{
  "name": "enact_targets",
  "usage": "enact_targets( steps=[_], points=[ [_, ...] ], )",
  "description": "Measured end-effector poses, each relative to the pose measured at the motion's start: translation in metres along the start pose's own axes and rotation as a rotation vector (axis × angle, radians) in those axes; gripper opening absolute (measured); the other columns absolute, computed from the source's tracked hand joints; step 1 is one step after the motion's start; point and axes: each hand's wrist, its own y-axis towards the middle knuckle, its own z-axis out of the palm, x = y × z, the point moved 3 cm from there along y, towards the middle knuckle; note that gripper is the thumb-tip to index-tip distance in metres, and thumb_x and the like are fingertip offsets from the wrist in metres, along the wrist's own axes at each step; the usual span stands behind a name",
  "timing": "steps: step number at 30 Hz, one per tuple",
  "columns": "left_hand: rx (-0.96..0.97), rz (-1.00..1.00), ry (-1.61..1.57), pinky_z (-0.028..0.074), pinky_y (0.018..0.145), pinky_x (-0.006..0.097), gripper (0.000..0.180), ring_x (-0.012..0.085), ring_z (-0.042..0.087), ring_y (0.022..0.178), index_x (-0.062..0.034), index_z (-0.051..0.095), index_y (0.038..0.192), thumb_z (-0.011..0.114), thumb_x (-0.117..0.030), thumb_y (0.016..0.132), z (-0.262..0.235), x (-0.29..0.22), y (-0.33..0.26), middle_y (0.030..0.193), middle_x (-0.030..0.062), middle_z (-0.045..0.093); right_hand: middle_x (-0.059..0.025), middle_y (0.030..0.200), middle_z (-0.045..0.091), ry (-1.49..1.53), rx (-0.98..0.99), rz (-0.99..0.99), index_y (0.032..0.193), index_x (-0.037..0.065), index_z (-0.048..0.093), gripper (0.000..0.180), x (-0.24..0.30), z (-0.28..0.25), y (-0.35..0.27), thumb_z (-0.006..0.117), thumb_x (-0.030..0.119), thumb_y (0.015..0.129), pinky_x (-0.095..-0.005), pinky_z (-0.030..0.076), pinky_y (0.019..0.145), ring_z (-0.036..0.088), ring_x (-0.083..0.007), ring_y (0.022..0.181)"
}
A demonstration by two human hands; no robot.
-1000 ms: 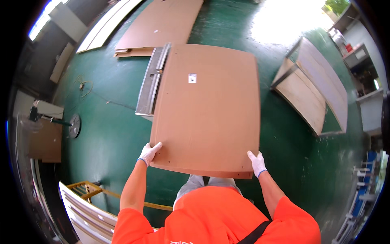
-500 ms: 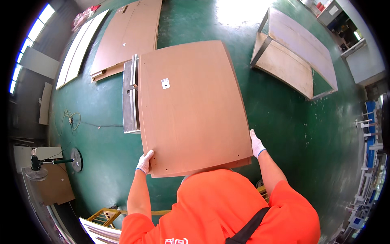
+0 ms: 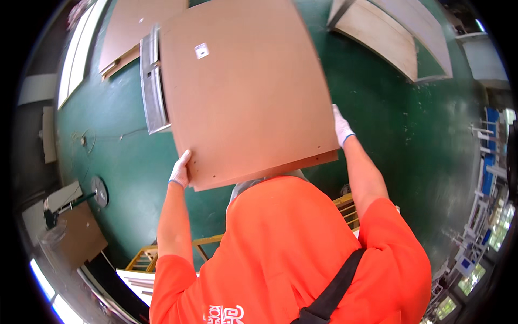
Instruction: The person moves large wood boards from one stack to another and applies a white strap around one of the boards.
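Observation:
A large brown board (image 3: 243, 92) with a small white sticker is held up in front of me, tilted, its near edge above my orange shirt. My left hand (image 3: 180, 169), in a white glove, grips the board's near left corner. My right hand (image 3: 341, 125), also gloved, clasps the board's right edge near its lower corner. Small drilled holes show along the board's near edge.
A grey metal frame (image 3: 152, 81) lies on the green floor beside the board. More brown panels (image 3: 129, 27) lie at the upper left, and pale boards (image 3: 394, 38) at the upper right. A yellow wooden pallet (image 3: 145, 259) sits behind me; a fan stand (image 3: 97, 190) is at left.
The board has come closer and higher toward the camera, and both hands have risen with it. The view has swung so the floor panels sit further up and left.

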Motion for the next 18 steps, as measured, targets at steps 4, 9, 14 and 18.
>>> enact_targets(
  steps=[4,9,14,18],
  points=[
    [-0.073,0.014,0.034,0.046,0.109,0.044,0.065,0.0252,0.058,0.127,-0.0057,0.056,0.139,0.069,-0.049,0.094,-0.009,0.001,0.012,0.137,0.0104,0.063,-0.009,0.131,0.067,0.106,0.08,-0.006,0.137,0.004,0.063,0.08,0.0,0.001,-0.009,0.044,0.072,0.098,-0.0368,0.047,0.102,0.061,-0.0223,0.117],
    [-0.032,-0.035,-0.003,0.048,0.107,0.045,0.065,0.0267,0.06,0.124,-0.0044,0.054,0.141,0.067,-0.049,0.095,-0.014,0.004,0.007,0.138,0.0122,0.062,-0.0102,0.133,0.066,-0.137,-0.018,-0.075,0.139,0.002,0.06,0.085,0.006,0.008,-0.029,0.042,0.073,0.098,-0.0372,0.047,0.102,0.061,-0.023,0.117],
    [0.006,0.027,0.058,0.051,0.102,0.044,0.063,0.0254,0.063,0.118,-0.0023,0.056,0.138,0.067,-0.047,0.095,-0.004,-0.004,0.009,0.133,0.0112,0.064,-0.0099,0.125,0.069,-0.22,-0.06,-0.152,0.134,0.002,0.064,0.086,-0.004,-0.015,-0.017,0.045,0.076,0.095,-0.0366,0.049,0.099,0.063,-0.0223,0.112],
    [-0.161,0.323,0.431,0.055,0.091,0.037,0.066,0.022,0.067,0.106,0.005,0.054,0.137,0.076,-0.037,0.091,0.011,-0.031,0.0,0.124,0.0134,0.067,-0.016,0.11,0.075,-0.517,-0.199,-0.461,0.116,-0.006,0.07,0.073,0.002,-0.006,-0.047,0.064,0.063,0.092,-0.038,0.051,0.087,0.067,-0.0239,0.097]
  ],
)
